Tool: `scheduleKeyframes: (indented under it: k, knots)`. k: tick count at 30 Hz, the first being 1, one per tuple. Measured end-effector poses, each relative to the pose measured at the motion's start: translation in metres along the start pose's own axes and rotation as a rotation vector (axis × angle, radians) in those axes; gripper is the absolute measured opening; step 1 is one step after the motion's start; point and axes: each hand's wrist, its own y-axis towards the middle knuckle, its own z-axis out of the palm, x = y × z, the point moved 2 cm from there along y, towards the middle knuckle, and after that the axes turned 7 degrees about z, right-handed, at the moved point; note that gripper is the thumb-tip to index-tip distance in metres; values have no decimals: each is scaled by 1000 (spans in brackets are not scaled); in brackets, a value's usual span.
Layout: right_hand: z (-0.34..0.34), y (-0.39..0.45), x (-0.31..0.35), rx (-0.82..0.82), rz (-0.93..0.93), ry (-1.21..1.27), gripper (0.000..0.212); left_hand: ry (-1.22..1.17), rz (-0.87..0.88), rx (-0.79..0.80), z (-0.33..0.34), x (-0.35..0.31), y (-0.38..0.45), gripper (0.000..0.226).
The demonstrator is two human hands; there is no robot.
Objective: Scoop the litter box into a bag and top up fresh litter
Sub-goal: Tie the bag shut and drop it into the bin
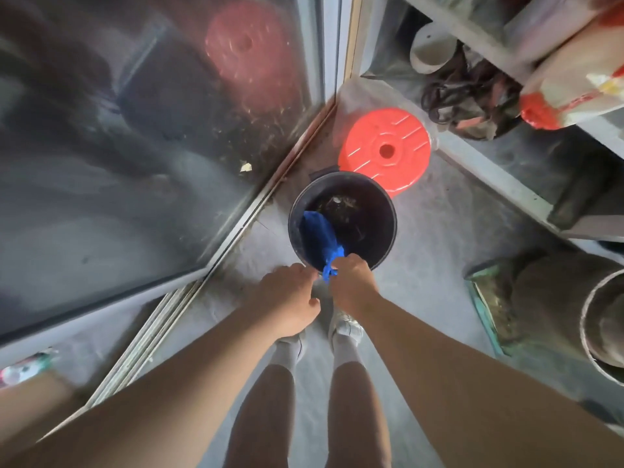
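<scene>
While the person stands over the black bin (385, 238) on the grey floor (439, 265), the blue bag (319, 236) hangs inside it against the near-left wall, its long axis running from the knotted neck at the near rim away and slightly left into the bin. The right hand (351, 282) pinches that neck with curled fingers, directly at the rim. The left hand (290, 295), fingers loosely curled and holding nothing that can be seen, sits just beside the neck on its left, nearly touching it. So the right hand is the nearer and already has it; letting go would likely drop the bag in. An orange lid (385, 152) lies just beyond the bin
</scene>
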Motion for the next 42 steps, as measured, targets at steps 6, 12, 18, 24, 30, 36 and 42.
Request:
scheduleKeyframes:
  k: [6,12,18,24,30,36,42]
  knots:
    - [23,14,-8,70,-10,25,19,-8,-30,38,15,11,16,40]
    - [0,-11,-17,31,74,119,27,-5,-19,58,0,4,2,50]
    - [-56,-91,-17,-30,148,263,22,53,23,29,-58,-32,-51,41]
    - [-114,-227,-5,-130,106,180,23,205,213,-6,-128,-95,-138,34]
    - [-136,-349,9,-306,153,162,32,344,464,-103,-178,-140,-208,28]
    - [-106,-445,4,-570,276,216,32,507,711,-52,-191,-176,-258,33]
    - [-48,-519,-9,-637,440,207,25,628,887,26,-167,-217,-301,37]
